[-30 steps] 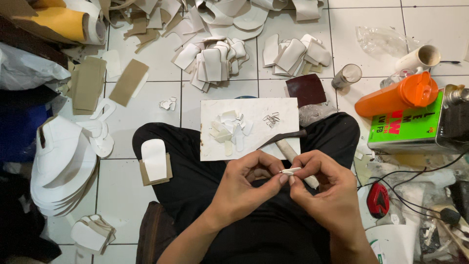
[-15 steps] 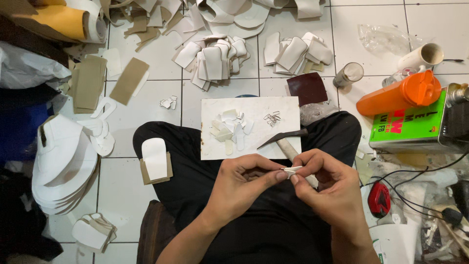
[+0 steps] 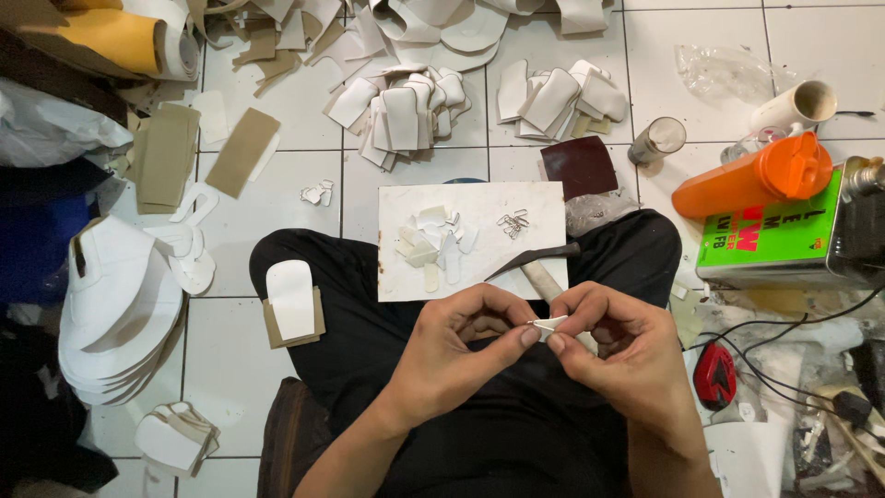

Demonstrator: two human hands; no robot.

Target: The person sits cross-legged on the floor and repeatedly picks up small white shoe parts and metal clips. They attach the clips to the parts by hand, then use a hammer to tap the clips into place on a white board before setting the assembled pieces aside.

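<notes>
My left hand (image 3: 461, 346) and my right hand (image 3: 619, 350) meet over my lap and pinch a small white folded strip (image 3: 550, 324) between their fingertips. Just beyond the hands a white board (image 3: 544, 198) rests across my black-trousered knees. On it lie a heap of small white cut pieces (image 3: 433, 244), several little metal buckles (image 3: 513, 222) and a hammer (image 3: 535, 263) with a dark head and wooden handle. The handle runs down behind my right hand.
A white piece on a brown backing (image 3: 293, 302) sits on my left knee. Piles of white cut pieces (image 3: 406, 106) cover the tiles ahead. Stacked white uppers (image 3: 115, 314) lie left. An orange bottle (image 3: 751, 180), green tin (image 3: 784, 235), cup (image 3: 656, 140) and cables (image 3: 793, 369) crowd the right.
The hands have stayed over the lap, fingers shifting slightly on the small white strip. Nothing else has moved.
</notes>
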